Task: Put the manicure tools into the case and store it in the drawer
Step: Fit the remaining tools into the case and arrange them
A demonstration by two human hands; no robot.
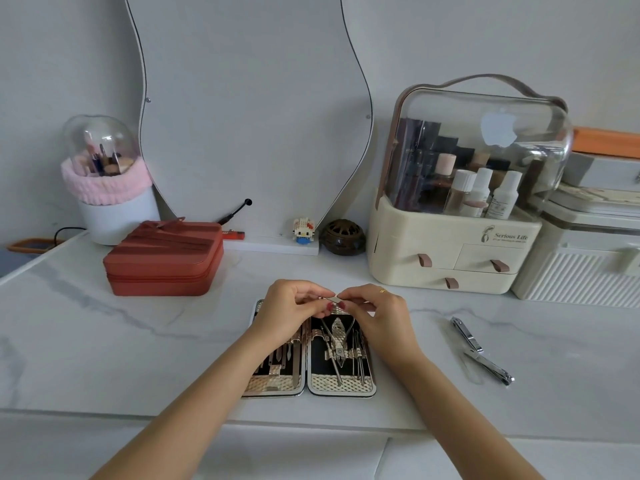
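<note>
The manicure case [341, 384] lies open flat on the white marble table [138, 341], with several metal tools strapped in both halves. Above its far edge, my left hand [294, 313] and my right hand [374, 315] meet and pinch a small silver tool [334, 299] between their fingertips. A large silver nail clipper [481, 351] lies loose on the table to the right of the case. A cream cosmetic organizer [450, 251] with three small drawers and a clear domed lid stands at the back right.
A red zippered box [162, 259] sits at the back left, with a brush holder under a clear dome [107, 188] behind it. A curvy mirror [249, 116] leans on the wall. A small figurine [303, 230], a dark round burner [343, 236] and white ribbed boxes [585, 268] line the back.
</note>
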